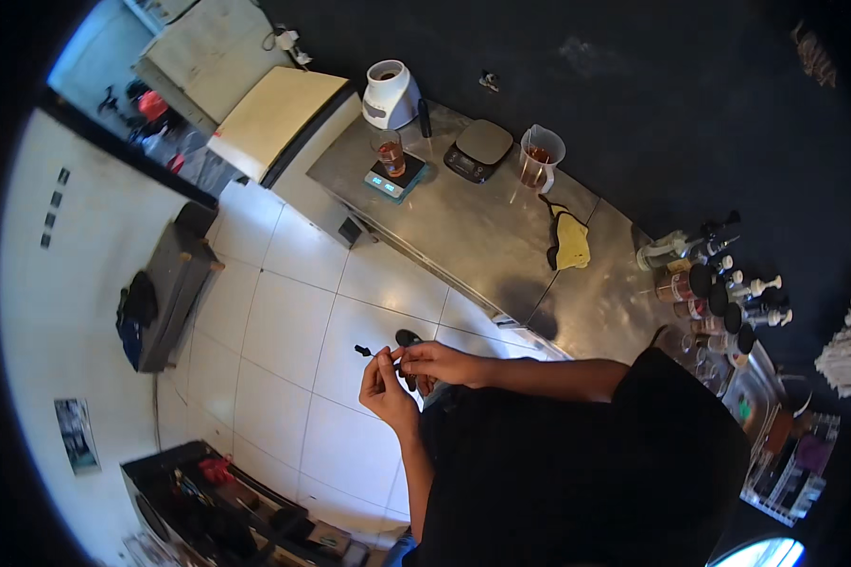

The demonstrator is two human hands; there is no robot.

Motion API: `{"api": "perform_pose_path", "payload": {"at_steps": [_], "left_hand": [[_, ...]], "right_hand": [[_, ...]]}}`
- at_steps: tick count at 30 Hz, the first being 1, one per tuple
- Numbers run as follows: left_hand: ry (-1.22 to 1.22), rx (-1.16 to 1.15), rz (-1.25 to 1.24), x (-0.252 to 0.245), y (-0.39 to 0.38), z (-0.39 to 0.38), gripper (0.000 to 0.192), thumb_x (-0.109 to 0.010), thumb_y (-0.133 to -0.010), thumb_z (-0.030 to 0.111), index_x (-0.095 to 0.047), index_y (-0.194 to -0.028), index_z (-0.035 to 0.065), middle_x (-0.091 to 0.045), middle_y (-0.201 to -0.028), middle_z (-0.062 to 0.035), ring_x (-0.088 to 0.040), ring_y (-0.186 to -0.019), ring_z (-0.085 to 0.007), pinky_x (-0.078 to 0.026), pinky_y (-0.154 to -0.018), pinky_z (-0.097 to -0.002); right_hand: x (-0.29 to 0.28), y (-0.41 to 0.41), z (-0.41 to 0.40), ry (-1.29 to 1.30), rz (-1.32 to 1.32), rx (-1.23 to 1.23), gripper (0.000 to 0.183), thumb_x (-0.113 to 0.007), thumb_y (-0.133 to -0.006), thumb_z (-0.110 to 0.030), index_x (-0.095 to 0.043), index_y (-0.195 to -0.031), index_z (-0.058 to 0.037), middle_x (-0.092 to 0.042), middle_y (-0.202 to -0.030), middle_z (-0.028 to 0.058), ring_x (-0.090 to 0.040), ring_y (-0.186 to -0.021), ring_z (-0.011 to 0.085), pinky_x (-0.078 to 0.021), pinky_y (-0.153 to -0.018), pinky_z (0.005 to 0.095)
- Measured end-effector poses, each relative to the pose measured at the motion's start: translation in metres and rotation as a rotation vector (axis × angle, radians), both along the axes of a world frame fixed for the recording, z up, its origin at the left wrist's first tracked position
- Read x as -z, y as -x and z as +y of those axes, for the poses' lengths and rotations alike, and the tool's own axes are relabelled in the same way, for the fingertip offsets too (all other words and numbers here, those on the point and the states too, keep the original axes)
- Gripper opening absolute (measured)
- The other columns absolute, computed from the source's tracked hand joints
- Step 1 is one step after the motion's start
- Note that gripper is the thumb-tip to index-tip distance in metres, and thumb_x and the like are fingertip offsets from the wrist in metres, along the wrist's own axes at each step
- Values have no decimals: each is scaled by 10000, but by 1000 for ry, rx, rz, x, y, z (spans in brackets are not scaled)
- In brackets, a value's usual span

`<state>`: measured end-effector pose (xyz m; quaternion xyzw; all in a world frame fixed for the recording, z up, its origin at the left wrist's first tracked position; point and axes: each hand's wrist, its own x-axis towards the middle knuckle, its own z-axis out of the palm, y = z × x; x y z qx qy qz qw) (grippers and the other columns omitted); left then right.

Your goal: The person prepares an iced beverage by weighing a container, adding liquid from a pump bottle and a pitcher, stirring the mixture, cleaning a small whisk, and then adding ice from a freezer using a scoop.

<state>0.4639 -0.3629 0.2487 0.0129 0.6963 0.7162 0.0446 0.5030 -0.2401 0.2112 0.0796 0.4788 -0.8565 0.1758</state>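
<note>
My left hand [388, 398] and my right hand [440, 363] are close together in front of my black shirt, above the tiled floor. Between the left fingertips is a thin dark item with a black end [362, 350]; it is too small to name. The right fingers curl against the left hand, and what lies inside them is partly hidden. On the metal counter [482, 234], away from both hands, a glass of amber liquid [391, 157] stands on a lit digital scale [393, 183]. Beside it are a second kitchen scale [479, 150] and a plastic measuring jug [539, 159] holding amber liquid.
A yellow and black cloth [571, 241] lies on the counter. A blender base [390, 96] stands at its far end. Several bottles and jars [681, 283] line the right side, near a dish rack [787, 468]. A grey sofa [177, 283] is by the wall; a cluttered shelf [220, 496] stands lower left.
</note>
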Motion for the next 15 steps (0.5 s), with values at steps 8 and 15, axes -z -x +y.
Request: {"api": "perform_pose_path", "payload": {"at_steps": [8, 15], "left_hand": [[174, 138, 60, -12, 224, 22, 291, -576, -1033, 220, -702, -1049, -41, -540, -654, 5, -512, -614, -62, -338, -546, -240], [196, 213, 26, -30, 350, 35, 272, -625, -1007, 196, -730, -1055, -50, -549, -693, 13, -420, -590, -45, -327, -537, -212]], "right_hand": [[73, 168, 150, -312, 0, 809, 267, -481, -1050, -251, -633, -1039, -32, -674, -792, 78, -648, -659, 144, -532, -626, 276], [108, 300, 337, -1069, 69, 1314, 334, -719, -910, -237, -628, -1155, -30, -689, -909, 94, -677, -839, 220, -549, -760, 362]]}}
